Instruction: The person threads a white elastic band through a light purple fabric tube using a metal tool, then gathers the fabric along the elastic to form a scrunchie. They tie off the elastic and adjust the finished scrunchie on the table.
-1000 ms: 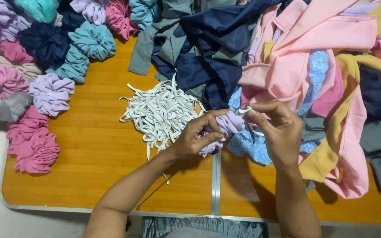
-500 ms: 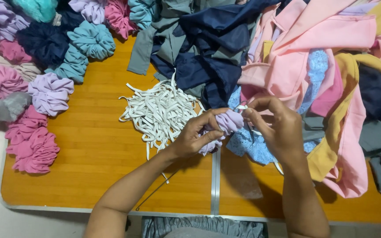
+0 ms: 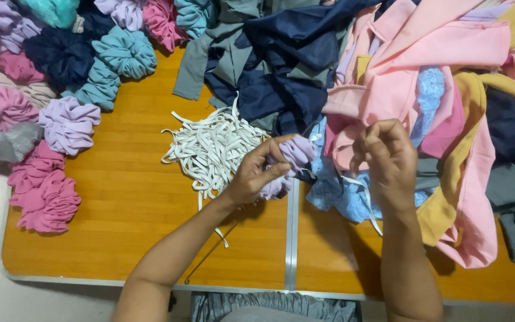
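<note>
Wooden table [image 3: 120, 203], scrunchies [image 3: 67, 122], elastic strips [image 3: 210, 149]

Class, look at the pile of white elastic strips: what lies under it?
The white elastic strips rest on the wooden table; their upper edge meets navy fabric. Anything beneath the heap's middle is covered.

The small gathered tube of lilac fabric [image 3: 290, 160] is bunched and wrinkled, lifted just above the wooden table near its middle seam. A narrow white elastic strip [image 3: 362, 191] comes out of it toward the right and hangs down in a thin loose line over the light blue lace cloth, its lower end near the table.
</note>
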